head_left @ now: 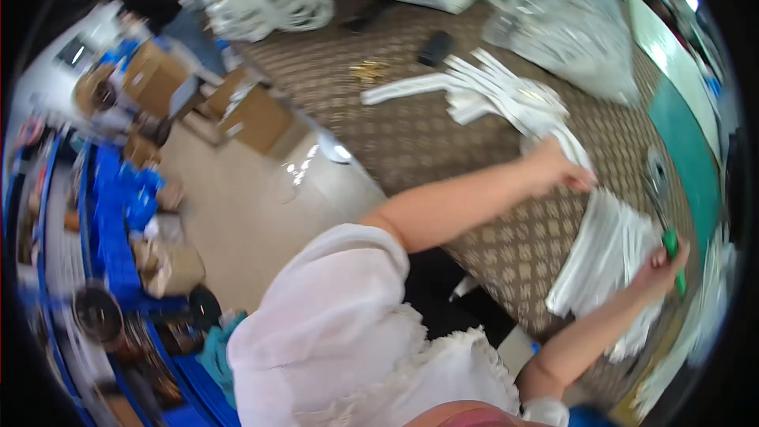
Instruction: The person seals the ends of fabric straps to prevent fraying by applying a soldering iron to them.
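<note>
My left hand (557, 170) is closed in a pinch over the patterned tabletop, and what its fingertips hold is too small to make out. Fanned white strips (506, 99) lie just beyond it, one end running right up to the fingers. My right hand (660, 269) wraps round the green handle of a tool (671, 243), whose thin metal shaft points away from me. Between the hands and nearer my body lies a bundle of white strips (597, 253), its right side partly covered by my right hand and forearm.
Small gold-coloured pieces (368, 71) and a black block (434, 48) sit farther back on the table. Clear plastic bags (569, 39) and white bundles (269, 0) line its far side. Cardboard boxes (257, 119) and blue shelving (115, 221) stand left; a person (166, 12) is behind.
</note>
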The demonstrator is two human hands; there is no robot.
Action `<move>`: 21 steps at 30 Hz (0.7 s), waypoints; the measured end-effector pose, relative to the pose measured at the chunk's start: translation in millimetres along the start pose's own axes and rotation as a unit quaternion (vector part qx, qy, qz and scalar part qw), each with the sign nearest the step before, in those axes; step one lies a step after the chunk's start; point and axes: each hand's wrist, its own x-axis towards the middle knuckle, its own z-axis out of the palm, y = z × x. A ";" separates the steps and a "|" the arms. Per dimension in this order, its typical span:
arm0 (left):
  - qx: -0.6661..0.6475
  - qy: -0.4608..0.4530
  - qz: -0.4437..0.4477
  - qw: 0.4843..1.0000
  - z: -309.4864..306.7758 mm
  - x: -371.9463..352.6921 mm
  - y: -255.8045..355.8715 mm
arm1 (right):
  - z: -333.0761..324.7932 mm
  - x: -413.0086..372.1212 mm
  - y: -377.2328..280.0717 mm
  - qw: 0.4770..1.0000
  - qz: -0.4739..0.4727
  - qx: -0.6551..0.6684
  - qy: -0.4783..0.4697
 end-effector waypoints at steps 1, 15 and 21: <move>-0.002 -0.049 -0.035 0.998 -8.6 1.0 -2.7 | 3.8 -5.3 -4.7 0.998 0.034 0.017 -0.059; 0.188 -0.160 -0.269 0.931 -6.7 -17.6 7.9 | 59.3 -44.3 7.5 0.968 0.169 -0.119 -0.144; 0.225 -0.192 -0.288 0.911 -4.3 -21.3 7.8 | 66.4 -49.4 11.9 0.959 0.184 -0.176 -0.123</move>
